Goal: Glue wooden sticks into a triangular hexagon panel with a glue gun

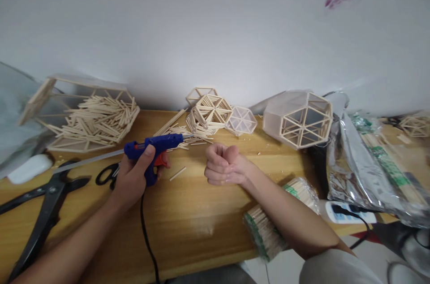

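Glue gun (169,141) is seen in the head view, held above the wooden table (188,230) by the left hand (132,181). This hand is clamped around its handle, with the thumb along the side and a finger at the red trigger (163,159). The nozzle points to the right, toward the right hand but apart from it; a glue stick (90,160) comes out at the back, and a black cord (145,225) hangs below. The right hand (223,165) is in the air near the middle, its fingers curled together in a fist; whether something small is inside, one cannot tell. Between both hands, one short stick (177,173) lies on the table. Beside the left hand are scissors (105,175) and black pliers (53,191). Farther back, a frame (80,144) lies on its side, with many sticks (97,116) in it; small frames (214,109) are piled near the wall (201,19), and to their right lies a covered frame (278,116). Under the right forearm is a pack (265,230) of sticks, and at the right, a silver bag (356,163) lies near a power strip (351,213).
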Motion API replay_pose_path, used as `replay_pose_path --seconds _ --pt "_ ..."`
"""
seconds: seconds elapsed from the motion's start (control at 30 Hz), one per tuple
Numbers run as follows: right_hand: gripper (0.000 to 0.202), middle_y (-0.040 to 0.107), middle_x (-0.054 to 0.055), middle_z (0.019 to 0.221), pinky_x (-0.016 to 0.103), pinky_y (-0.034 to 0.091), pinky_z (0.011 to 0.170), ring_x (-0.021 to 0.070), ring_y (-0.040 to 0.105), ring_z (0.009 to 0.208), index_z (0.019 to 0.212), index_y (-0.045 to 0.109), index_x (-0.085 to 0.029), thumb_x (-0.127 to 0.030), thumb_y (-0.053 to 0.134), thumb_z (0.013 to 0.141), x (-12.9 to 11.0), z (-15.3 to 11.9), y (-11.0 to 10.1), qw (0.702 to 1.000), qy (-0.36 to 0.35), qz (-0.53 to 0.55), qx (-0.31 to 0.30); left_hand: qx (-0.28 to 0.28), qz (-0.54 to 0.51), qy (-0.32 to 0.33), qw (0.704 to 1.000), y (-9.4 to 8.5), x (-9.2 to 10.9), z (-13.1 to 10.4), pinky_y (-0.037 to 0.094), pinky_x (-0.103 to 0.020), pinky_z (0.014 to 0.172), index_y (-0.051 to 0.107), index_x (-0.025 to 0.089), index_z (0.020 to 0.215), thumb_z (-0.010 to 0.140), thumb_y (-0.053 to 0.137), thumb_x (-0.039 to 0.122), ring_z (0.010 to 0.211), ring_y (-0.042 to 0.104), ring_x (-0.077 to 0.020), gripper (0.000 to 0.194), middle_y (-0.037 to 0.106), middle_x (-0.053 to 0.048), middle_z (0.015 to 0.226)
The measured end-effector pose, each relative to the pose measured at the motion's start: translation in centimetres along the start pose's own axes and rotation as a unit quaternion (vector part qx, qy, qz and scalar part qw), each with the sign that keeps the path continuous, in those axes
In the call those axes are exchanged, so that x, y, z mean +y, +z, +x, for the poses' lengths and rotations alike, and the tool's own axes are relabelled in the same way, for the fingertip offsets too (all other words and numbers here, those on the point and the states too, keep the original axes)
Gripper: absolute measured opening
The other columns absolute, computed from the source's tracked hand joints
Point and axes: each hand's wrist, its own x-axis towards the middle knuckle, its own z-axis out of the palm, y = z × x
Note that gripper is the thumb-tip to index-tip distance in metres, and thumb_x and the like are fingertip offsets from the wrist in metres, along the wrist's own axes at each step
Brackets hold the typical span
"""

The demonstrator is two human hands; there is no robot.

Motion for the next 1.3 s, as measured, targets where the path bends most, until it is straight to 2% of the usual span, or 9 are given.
replay_pose_path --seconds 0.1,0.23,0.4,0.53,0.6,0.67,0.73,0.97,1.3 --pt "0.050 0.033 -0.012 0.041 0.014 0.033 0.043 0.0058 0.030 0.041 0.066 0.058 -0.017 -0.053 0.088 0.080 0.02 0.13 0.37 0.997 -0.038 -0.002 0.061 -0.014 -0.004 0.005 1.000 -0.04 -0.03 -0.04 0.045 -0.024 0.041 0.071 0.016 0.070 0.074 0.076 0.075 0.048 0.057 -0.0137 0.060 0.069 -0.005 0.065" --pt "0.031 0.049 -0.006 0.060 0.016 0.039 0.053 0.0067 0.044 0.055 0.079 0.068 -0.016 -0.036 0.093 0.080 -0.11 0.35 0.62 0.984 -0.086 0.002 0.158 -0.012 -0.021 0.026 0.999 -0.07 -0.10 -0.05 0.046 -0.024 0.042 0.071 0.016 0.073 0.078 0.075 0.071 0.050 0.057 -0.0141 0.056 0.069 -0.005 0.067" --pt "0.030 0.051 -0.005 0.065 0.018 0.040 0.055 0.0068 0.047 0.058 0.080 0.069 -0.016 -0.031 0.095 0.077 -0.29 0.30 0.78 0.983 -0.076 0.010 0.167 0.002 -0.033 0.030 0.999 -0.18 -0.28 0.05 0.048 -0.024 0.044 0.071 0.015 0.077 0.081 0.074 0.069 0.055 0.059 -0.0151 0.054 0.069 -0.005 0.068" --pt "0.031 0.055 -0.004 0.066 0.021 0.041 0.055 0.0075 0.048 0.057 0.080 0.070 -0.016 -0.039 0.091 0.080 -0.15 0.44 0.87 0.977 -0.060 -0.034 0.203 -0.013 -0.032 0.034 0.999 -0.34 -0.27 0.02 0.048 -0.024 0.045 0.071 0.015 0.076 0.082 0.073 0.068 0.055 0.059 -0.0147 0.054 0.069 -0.005 0.068" --pt "0.033 0.062 -0.001 0.070 0.023 0.044 0.058 0.0095 0.053 0.061 0.080 0.073 -0.015 -0.044 0.089 0.080 0.06 0.65 0.70 0.954 -0.089 -0.111 0.264 -0.019 -0.033 0.029 0.999 -0.41 -0.25 -0.03 0.046 -0.024 0.044 0.070 0.015 0.075 0.081 0.073 0.069 0.053 0.058 -0.0143 0.055 0.068 -0.005 0.067" --pt "0.033 0.068 0.002 0.076 0.026 0.046 0.062 0.0115 0.058 0.066 0.084 0.077 -0.016 -0.046 0.089 0.080 0.30 0.85 0.45 0.915 -0.137 -0.199 0.324 -0.029 -0.033 0.023 0.999 -0.43 -0.25 -0.08 0.045 -0.024 0.043 0.069 0.015 0.074 0.081 0.072 0.070 0.051 0.057 -0.0138 0.056 0.068 -0.005 0.066" --pt "0.032 0.071 0.003 0.080 0.026 0.047 0.063 0.0119 0.058 0.067 0.089 0.080 -0.018 -0.047 0.087 0.081 0.46 0.97 0.23 0.888 -0.168 -0.240 0.353 -0.041 -0.027 0.020 0.999 -0.44 -0.28 -0.10 0.045 -0.024 0.042 0.068 0.015 0.071 0.082 0.071 0.071 0.049 0.057 -0.0135 0.057 0.067 -0.005 0.065" --pt "0.030 0.069 0.003 0.085 0.026 0.044 0.059 0.0114 0.055 0.066 0.099 0.085 -0.020 -0.046 0.084 0.084 0.49 0.90 0.20 0.899 -0.174 -0.215 0.340 -0.047 -0.017 0.018 0.999 -0.38 -0.19 -0.14 0.045 -0.023 0.043 0.068 0.015 0.067 0.080 0.071 0.073 0.050 0.056 -0.0131 0.060 0.063 -0.003 0.062" --pt "0.030 0.071 0.005 0.088 0.026 0.042 0.058 0.0119 0.052 0.068 0.100 0.085 -0.019 -0.045 0.081 0.085 0.39 0.99 0.47 0.898 -0.169 -0.219 0.342 -0.030 -0.004 -0.001 1.000 -0.44 -0.59 0.03 0.044 -0.024 0.043 0.065 0.017 0.068 0.079 0.072 0.074 0.051 0.056 -0.0137 0.059 0.060 -0.002 0.061"
